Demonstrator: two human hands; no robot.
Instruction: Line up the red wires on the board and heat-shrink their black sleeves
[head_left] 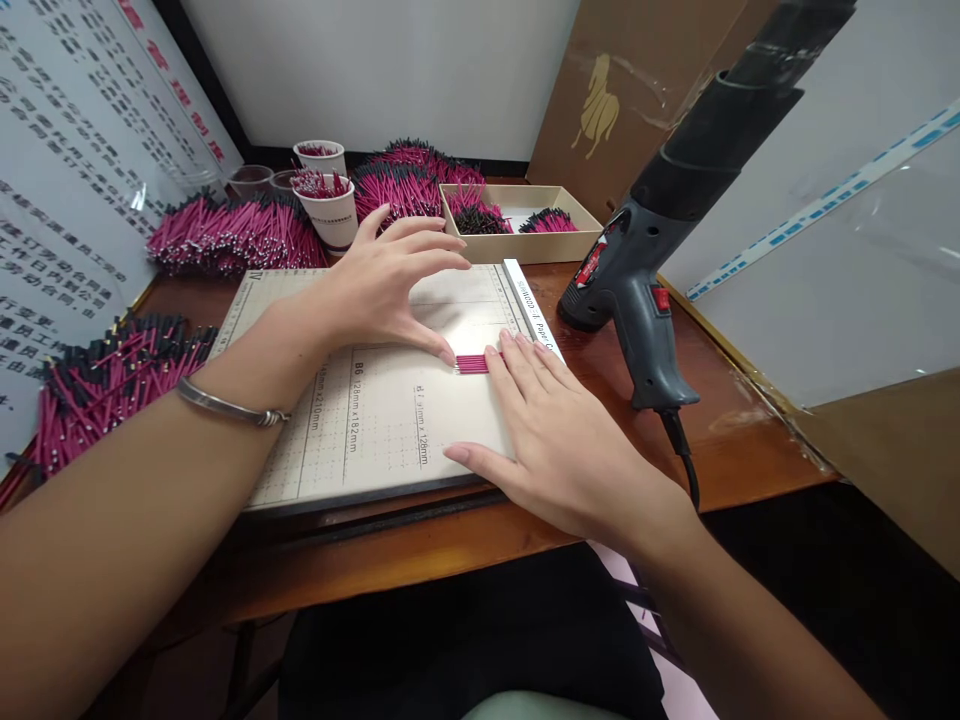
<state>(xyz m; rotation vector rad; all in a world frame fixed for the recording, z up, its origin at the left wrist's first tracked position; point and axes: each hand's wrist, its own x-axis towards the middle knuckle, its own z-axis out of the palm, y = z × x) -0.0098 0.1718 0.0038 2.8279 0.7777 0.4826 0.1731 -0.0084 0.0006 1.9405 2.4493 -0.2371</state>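
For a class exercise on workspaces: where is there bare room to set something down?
Free: the board between the left forearm and right hand; the tabletop between board and heat gun. Crowded: beyond and left of the board, with wire piles, paper cups and a tray.

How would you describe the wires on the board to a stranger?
On the brown table lies a pale, printed board. Near its right edge, the right hand covers one end of a small magenta row: the wires. Unlike the heaps behind and left of the board, these lie flat, side by side.
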